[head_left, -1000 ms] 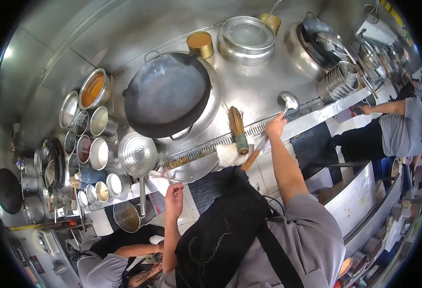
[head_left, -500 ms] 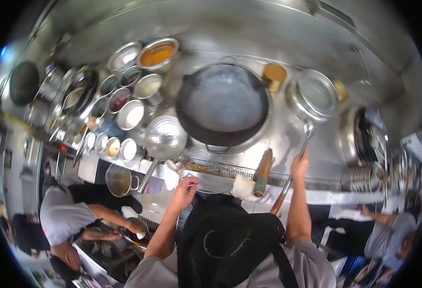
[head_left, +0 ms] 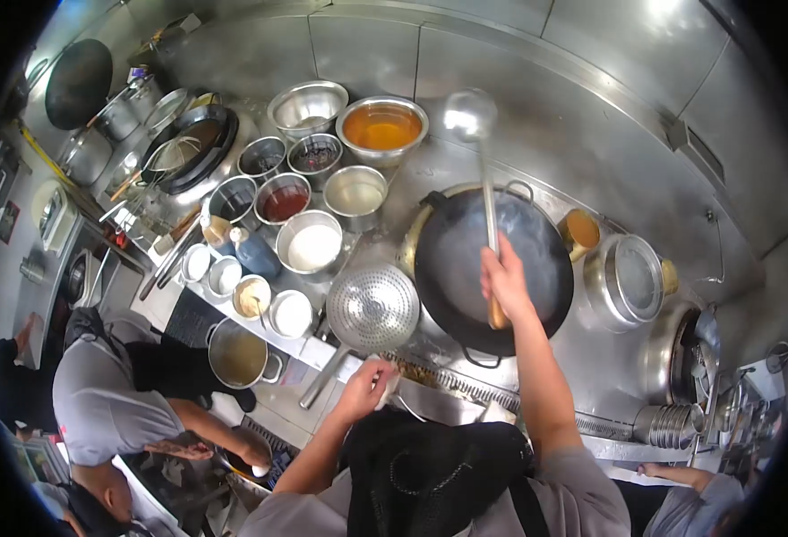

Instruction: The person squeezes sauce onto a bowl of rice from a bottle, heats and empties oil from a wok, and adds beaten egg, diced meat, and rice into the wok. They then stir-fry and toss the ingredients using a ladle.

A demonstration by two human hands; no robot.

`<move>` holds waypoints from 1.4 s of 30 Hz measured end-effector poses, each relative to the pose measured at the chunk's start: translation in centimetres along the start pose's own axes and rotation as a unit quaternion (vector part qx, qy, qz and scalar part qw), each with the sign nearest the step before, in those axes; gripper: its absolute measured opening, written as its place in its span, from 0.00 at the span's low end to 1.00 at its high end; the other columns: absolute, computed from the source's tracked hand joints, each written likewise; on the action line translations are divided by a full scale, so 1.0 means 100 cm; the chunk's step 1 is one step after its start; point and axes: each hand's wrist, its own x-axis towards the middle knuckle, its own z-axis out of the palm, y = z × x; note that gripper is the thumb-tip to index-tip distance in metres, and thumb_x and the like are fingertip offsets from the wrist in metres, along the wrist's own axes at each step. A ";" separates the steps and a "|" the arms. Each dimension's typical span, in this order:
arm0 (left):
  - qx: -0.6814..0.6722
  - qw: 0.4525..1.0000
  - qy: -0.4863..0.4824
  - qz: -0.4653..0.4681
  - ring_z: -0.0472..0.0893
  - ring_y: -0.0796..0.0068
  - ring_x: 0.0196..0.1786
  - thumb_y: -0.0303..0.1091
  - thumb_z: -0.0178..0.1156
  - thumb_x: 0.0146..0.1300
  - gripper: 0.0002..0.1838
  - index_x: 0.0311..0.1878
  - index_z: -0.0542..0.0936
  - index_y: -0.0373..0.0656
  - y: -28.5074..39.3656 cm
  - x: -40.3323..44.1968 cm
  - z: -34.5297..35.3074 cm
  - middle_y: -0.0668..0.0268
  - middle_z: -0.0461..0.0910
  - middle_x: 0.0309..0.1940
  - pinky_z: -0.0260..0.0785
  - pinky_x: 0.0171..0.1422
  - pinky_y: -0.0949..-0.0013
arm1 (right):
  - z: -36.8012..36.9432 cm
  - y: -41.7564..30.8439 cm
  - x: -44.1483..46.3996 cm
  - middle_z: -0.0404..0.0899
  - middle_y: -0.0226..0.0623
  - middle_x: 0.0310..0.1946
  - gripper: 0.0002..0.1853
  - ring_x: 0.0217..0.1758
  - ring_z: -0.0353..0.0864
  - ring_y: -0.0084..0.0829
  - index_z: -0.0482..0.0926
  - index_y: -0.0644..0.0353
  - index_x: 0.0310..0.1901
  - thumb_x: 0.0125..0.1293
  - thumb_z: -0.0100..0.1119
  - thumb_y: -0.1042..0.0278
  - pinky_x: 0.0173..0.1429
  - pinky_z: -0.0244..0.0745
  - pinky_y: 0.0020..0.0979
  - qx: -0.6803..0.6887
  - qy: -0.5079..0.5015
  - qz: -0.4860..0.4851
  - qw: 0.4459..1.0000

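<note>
Ladle (head_left: pixel 489 192) above wok (head_left: pixel 452 255) | right hand (head_left: pixel 504 277) clamped on it | left hand (head_left: pixel 364 392) curled, grip unclear | steel counter (head_left: pixel 588 313), metal wall (head_left: pixel 609 134)

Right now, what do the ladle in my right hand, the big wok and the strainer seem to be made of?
Ladle: polished metal, probably stainless steel, by its bright highlights; its brown, duller grip looks wooden.
Wok: dark, mostly matte metal, perhaps iron or carbon steel, by its blackened wall.
Strainer: silvery, shiny pierced metal, maybe stainless steel or aluminium.
</note>
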 end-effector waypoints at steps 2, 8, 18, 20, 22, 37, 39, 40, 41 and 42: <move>0.043 0.998 0.025 0.027 0.85 0.50 0.50 0.21 0.60 0.70 0.11 0.53 0.77 0.39 -0.029 -0.005 -0.016 0.52 0.82 0.49 0.82 0.51 0.58 | 0.048 -0.003 0.073 0.67 0.25 0.25 0.35 0.19 0.68 0.20 0.57 0.57 0.82 0.76 0.55 0.70 0.20 0.68 0.28 -0.036 -0.039 -0.029 0.998; 0.034 0.999 0.023 -0.028 0.83 0.45 0.51 0.19 0.62 0.63 0.17 0.55 0.77 0.40 -0.065 -0.032 -0.054 0.49 0.80 0.51 0.78 0.54 0.53 | 0.150 0.002 0.233 0.74 0.36 0.25 0.25 0.20 0.74 0.28 0.66 0.68 0.69 0.72 0.51 0.75 0.20 0.72 0.35 -0.187 -0.051 0.020 0.981; -0.049 0.998 0.025 -0.001 0.85 0.48 0.52 0.20 0.62 0.67 0.13 0.54 0.76 0.39 -0.048 0.005 -0.097 0.50 0.81 0.52 0.82 0.49 0.57 | 0.192 -0.030 0.277 0.72 0.30 0.19 0.14 0.19 0.73 0.27 0.72 0.60 0.30 0.78 0.51 0.68 0.23 0.72 0.29 0.171 -0.136 0.221 0.950; -0.044 0.999 0.020 0.013 0.85 0.48 0.53 0.20 0.62 0.67 0.13 0.54 0.76 0.39 -0.050 0.006 -0.100 0.50 0.81 0.52 0.82 0.50 0.57 | 0.193 -0.029 0.268 0.70 0.28 0.19 0.15 0.19 0.71 0.25 0.69 0.56 0.29 0.79 0.51 0.68 0.22 0.71 0.27 0.160 -0.104 0.212 0.959; -0.033 0.999 0.024 0.014 0.84 0.47 0.54 0.20 0.63 0.67 0.13 0.53 0.77 0.39 -0.046 0.011 -0.106 0.50 0.81 0.52 0.80 0.54 0.56 | 0.188 -0.031 0.265 0.69 0.27 0.19 0.15 0.19 0.70 0.23 0.68 0.57 0.30 0.80 0.50 0.68 0.22 0.70 0.26 0.246 -0.132 0.225 0.934; 0.063 0.970 -0.088 0.217 0.76 0.46 0.66 0.26 0.60 0.67 0.14 0.56 0.79 0.41 0.036 0.074 -0.002 0.53 0.78 0.62 0.69 0.72 0.51 | 0.047 -0.087 0.076 0.69 0.26 0.27 0.14 0.21 0.70 0.13 0.69 0.61 0.34 0.80 0.55 0.65 0.22 0.68 0.19 0.480 -0.233 0.217 0.817; 0.117 0.958 -0.110 0.238 0.74 0.45 0.68 0.25 0.60 0.65 0.18 0.58 0.78 0.41 0.040 0.075 0.039 0.51 0.74 0.67 0.68 0.74 0.49 | 0.014 -0.085 0.037 0.68 0.23 0.25 0.14 0.20 0.68 0.12 0.69 0.60 0.34 0.80 0.55 0.64 0.22 0.67 0.17 0.451 -0.238 0.201 0.836; 0.112 0.955 -0.129 0.241 0.71 0.43 0.73 0.23 0.61 0.61 0.24 0.63 0.77 0.40 0.044 0.074 0.056 0.50 0.72 0.69 0.66 0.77 0.49 | -0.003 -0.084 0.017 0.68 0.22 0.25 0.13 0.20 0.68 0.12 0.70 0.59 0.34 0.80 0.55 0.65 0.22 0.67 0.17 0.443 -0.256 0.209 0.833; 0.130 0.951 -0.129 0.248 0.66 0.43 0.78 0.22 0.62 0.59 0.29 0.66 0.75 0.39 0.043 0.071 0.076 0.48 0.70 0.72 0.62 0.80 0.48 | -0.019 -0.082 -0.002 0.68 0.23 0.25 0.13 0.20 0.68 0.11 0.70 0.59 0.34 0.80 0.55 0.65 0.22 0.67 0.17 0.458 -0.250 0.231 0.821; 0.148 0.950 -0.116 0.250 0.66 0.42 0.78 0.22 0.64 0.55 0.31 0.66 0.75 0.37 0.048 0.066 0.093 0.46 0.69 0.72 0.62 0.80 0.45 | -0.033 -0.079 -0.022 0.68 0.23 0.25 0.13 0.20 0.67 0.11 0.69 0.59 0.34 0.80 0.55 0.66 0.23 0.67 0.17 0.471 -0.248 0.252 0.808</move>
